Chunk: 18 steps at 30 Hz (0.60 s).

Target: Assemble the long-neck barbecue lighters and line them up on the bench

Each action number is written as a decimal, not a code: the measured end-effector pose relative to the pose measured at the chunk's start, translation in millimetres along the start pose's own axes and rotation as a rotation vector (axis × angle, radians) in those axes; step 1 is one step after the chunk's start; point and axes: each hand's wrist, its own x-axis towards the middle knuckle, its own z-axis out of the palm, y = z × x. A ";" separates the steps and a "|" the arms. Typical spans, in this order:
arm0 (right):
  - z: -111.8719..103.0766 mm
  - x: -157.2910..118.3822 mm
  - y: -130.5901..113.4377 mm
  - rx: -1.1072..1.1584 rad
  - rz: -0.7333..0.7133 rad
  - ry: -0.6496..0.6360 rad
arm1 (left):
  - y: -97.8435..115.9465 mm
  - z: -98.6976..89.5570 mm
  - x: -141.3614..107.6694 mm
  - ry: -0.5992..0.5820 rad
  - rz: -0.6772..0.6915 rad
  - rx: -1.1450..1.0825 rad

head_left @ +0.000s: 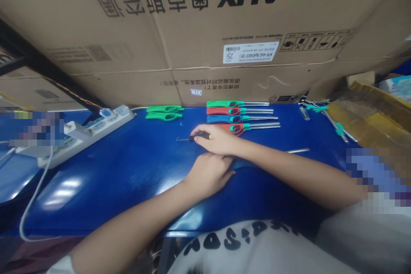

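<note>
My right hand is closed around the handle of a small screwdriver, black with a yellow end. Its thin shaft points left, and a tiny piece too small to name shows at the tip. My left hand is closed just below, touching my right wrist; what its fingers hold is hidden. A metal tube sticks out beyond my right forearm, its other end covered. Beyond my right hand lie gas lighters in a stack of rows: a green lighter, a red lighter, a blue lighter and an orange-red lighter.
Two green lighter handles lie left of the lighters on the blue table. A white power strip with plugs runs along the left. Loose metal tubes rest beside a taped carton at right. A large cardboard sheet stands behind.
</note>
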 end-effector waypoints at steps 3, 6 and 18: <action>1.9 2.9 2.7 -0.004 0.022 0.010 | 0.5 -2.2 0.7 -0.006 0.002 -0.007; 4.0 4.9 5.4 0.007 0.031 0.015 | 0.2 -1.7 0.5 0.001 0.008 -0.030; -56.7 -48.6 -2.2 0.440 0.056 0.305 | -12.6 15.3 8.9 0.161 0.042 -0.247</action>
